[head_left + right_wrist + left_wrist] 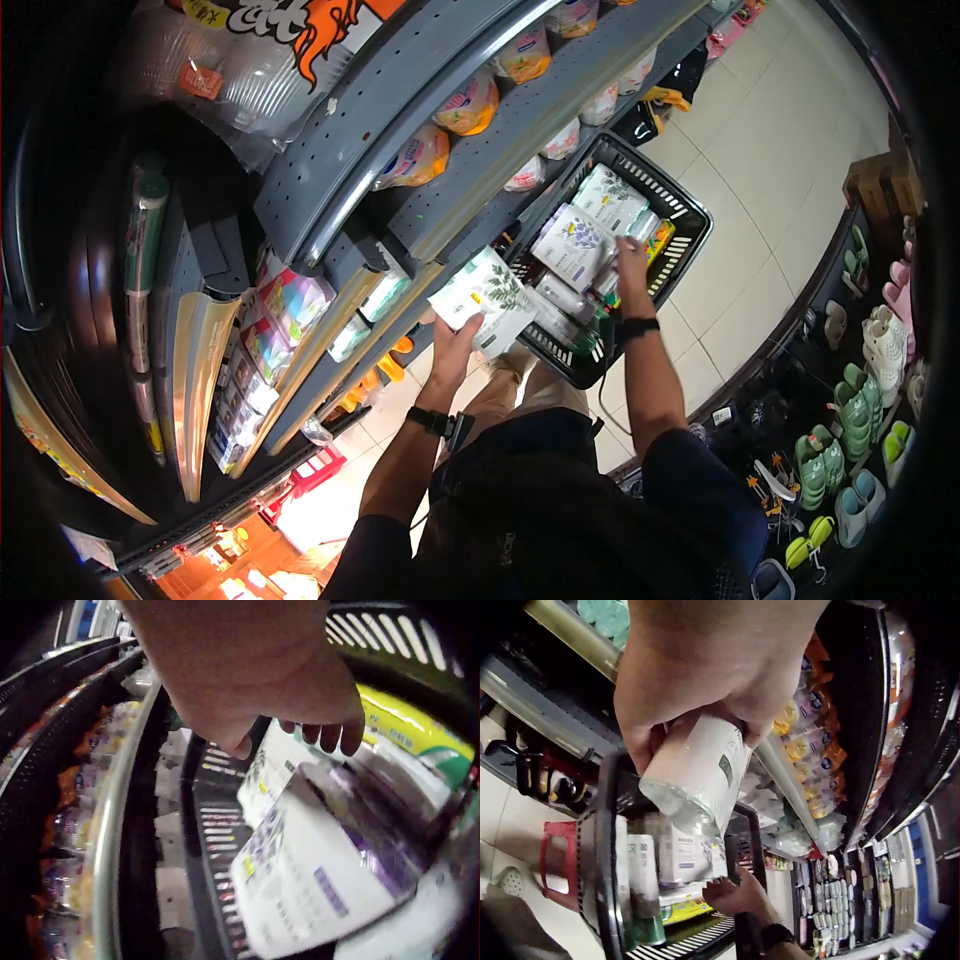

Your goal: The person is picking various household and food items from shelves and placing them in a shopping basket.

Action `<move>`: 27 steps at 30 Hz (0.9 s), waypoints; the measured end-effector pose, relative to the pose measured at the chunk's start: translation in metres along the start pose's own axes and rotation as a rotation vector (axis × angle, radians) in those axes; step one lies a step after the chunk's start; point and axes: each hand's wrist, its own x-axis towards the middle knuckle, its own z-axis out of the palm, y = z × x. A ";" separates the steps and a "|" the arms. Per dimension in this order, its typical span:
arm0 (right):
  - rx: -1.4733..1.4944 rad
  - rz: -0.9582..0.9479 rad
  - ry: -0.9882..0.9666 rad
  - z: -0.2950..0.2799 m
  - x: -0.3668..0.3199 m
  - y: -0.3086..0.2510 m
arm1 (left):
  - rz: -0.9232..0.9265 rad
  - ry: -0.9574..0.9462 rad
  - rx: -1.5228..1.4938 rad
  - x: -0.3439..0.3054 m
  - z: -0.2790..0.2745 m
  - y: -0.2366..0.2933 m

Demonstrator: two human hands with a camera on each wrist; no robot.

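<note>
My left hand grips a white plastic-wrapped pack with a green leaf print, fingers and thumb on its sides. It is held tilted at the near left rim of a black shopping basket. My right hand is over the basket, beside a white pack with purple flowers. In the right wrist view its thumb and fingertips are spread apart above the packs, with nothing between them. Another leaf-print pack lies behind the purple one. A yellow package lies along the basket's side.
Grey shelves on the left carry orange-and-clear bagged goods. Sandals and slippers line a rack on the right. Pale floor tiles run between. A red stool-like object stands beyond the basket in the left wrist view.
</note>
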 end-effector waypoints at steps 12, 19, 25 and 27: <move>0.239 0.418 -0.273 -0.014 0.046 -0.048 | -0.064 0.269 0.068 -0.071 -0.093 -0.035; 0.174 0.292 -0.213 -0.018 0.062 -0.053 | -0.109 0.377 0.121 -0.096 -0.129 -0.066; 0.186 0.192 -0.120 -0.023 0.040 -0.095 | -0.144 0.697 0.218 -0.115 -0.163 -0.096; 0.230 0.152 -0.163 -0.031 0.018 -0.098 | -0.132 0.729 0.187 -0.125 -0.179 -0.099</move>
